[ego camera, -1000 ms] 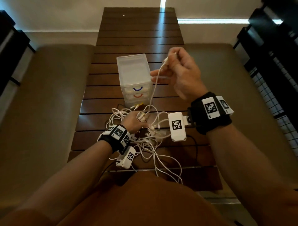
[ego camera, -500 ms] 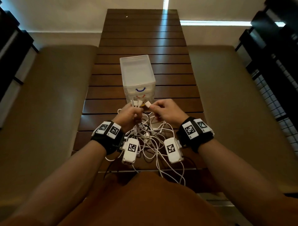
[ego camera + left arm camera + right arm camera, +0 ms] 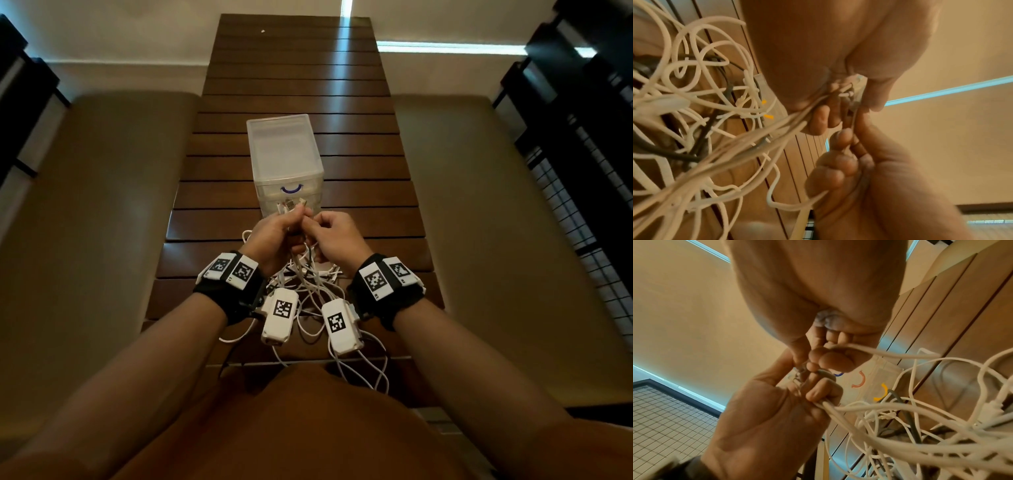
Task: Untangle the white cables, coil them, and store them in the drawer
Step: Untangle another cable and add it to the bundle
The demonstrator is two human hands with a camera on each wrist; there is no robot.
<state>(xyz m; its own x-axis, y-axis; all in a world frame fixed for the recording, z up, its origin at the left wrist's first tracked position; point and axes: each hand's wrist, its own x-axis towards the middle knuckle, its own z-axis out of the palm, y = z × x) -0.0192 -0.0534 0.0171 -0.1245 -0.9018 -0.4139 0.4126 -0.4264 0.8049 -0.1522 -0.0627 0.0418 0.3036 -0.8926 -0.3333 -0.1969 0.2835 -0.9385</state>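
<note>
A tangle of white cables [image 3: 308, 291] lies on the slatted wooden table [image 3: 291, 75], just in front of a clear plastic drawer unit [image 3: 284, 154] whose drawers look closed. My left hand [image 3: 291, 222] grips a bundle of cable ends, the plugs sticking up above the fist. My right hand [image 3: 318, 228] touches it and pinches one white cable. In the left wrist view the bundle [image 3: 777, 129] runs into my left hand [image 3: 830, 100], with the right hand [image 3: 849, 162] below. In the right wrist view my right hand [image 3: 828, 358] pinches a strand above the left fist [image 3: 818, 394].
Cushioned benches [image 3: 102, 222] flank the table on both sides, with dark railings [image 3: 582, 154] beyond them. A few dark cables [image 3: 663, 151] run through the white tangle. Some loops hang over the table's near edge [image 3: 359, 370] by my body.
My right hand came down from chest height with a cable end and met the left hand. The left hand rose off the table holding the bundle of plug ends.
</note>
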